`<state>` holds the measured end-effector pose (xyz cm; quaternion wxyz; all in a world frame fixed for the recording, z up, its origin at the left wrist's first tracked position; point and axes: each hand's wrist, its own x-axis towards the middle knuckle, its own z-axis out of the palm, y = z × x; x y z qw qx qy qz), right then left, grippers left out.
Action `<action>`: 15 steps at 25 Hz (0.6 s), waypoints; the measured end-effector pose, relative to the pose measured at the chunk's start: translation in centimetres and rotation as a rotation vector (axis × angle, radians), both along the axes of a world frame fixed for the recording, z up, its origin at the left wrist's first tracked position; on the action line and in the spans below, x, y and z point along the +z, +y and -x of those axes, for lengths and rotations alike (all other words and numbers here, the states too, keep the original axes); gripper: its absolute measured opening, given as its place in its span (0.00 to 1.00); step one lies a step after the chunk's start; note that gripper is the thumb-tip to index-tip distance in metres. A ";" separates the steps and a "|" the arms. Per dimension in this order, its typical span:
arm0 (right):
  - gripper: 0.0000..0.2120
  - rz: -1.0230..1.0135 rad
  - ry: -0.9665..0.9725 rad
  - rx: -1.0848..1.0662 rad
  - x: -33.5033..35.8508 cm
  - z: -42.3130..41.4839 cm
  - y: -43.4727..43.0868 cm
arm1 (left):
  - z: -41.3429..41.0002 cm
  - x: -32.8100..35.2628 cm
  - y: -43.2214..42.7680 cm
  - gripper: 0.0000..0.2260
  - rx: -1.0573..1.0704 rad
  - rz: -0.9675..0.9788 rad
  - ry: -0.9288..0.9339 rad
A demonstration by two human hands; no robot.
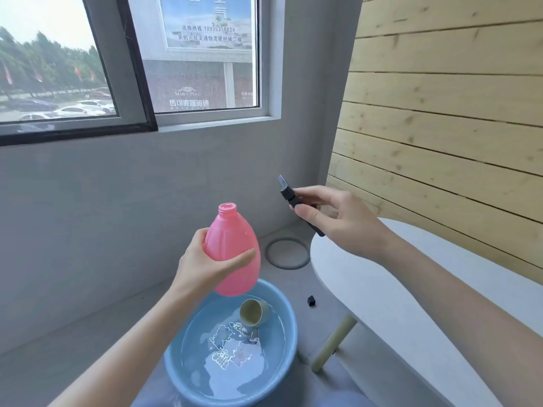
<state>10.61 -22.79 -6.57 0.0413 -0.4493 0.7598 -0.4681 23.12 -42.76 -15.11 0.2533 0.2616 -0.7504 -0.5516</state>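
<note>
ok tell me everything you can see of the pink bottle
The pink bottle is egg-shaped and opaque, smooth plastic by its look, with a short threaded neck that is open, no cap. It is held nearly upright in the air, leaning slightly, above the blue basin, apparently clear of it. The left hand grips its lower body, thumb across the front, fingers behind. The black sprayer part in the right hand is apart from it.

- Dark-framed sliding glass window lets daylight in through a smooth grey plaster wall.
- Pale pine plank wall on the right.
- White rounded table stands on a grey concrete floor.
</note>
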 end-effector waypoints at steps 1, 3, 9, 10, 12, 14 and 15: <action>0.12 0.041 -0.042 0.047 1.1 -0.7 -1.5 | -0.4 0.3 -0.5 0.35 0.014 0.007 0.000; 0.12 0.127 -0.144 0.109 2.9 -1.7 -4.2 | -0.9 0.8 -1.4 0.35 0.036 0.026 -0.003; 0.17 0.326 -0.494 0.156 6.0 -1.9 -10.1 | -2.4 2.0 -4.0 0.35 0.116 0.036 0.009; 0.16 0.359 -0.566 0.164 6.5 -1.7 -10.7 | -2.5 2.1 -4.4 0.36 0.127 0.039 0.011; 0.15 0.427 -0.702 0.167 7.5 -1.0 -11.8 | -2.6 2.0 -5.3 0.36 0.149 0.051 0.006; 0.15 0.456 -0.799 0.173 8.1 -0.4 -13.0 | -2.7 1.7 -6.5 0.36 0.171 0.065 -0.011; 0.16 0.446 -0.803 0.178 8.2 -0.3 -13.5 | -2.7 1.6 -6.9 0.37 0.178 0.077 -0.023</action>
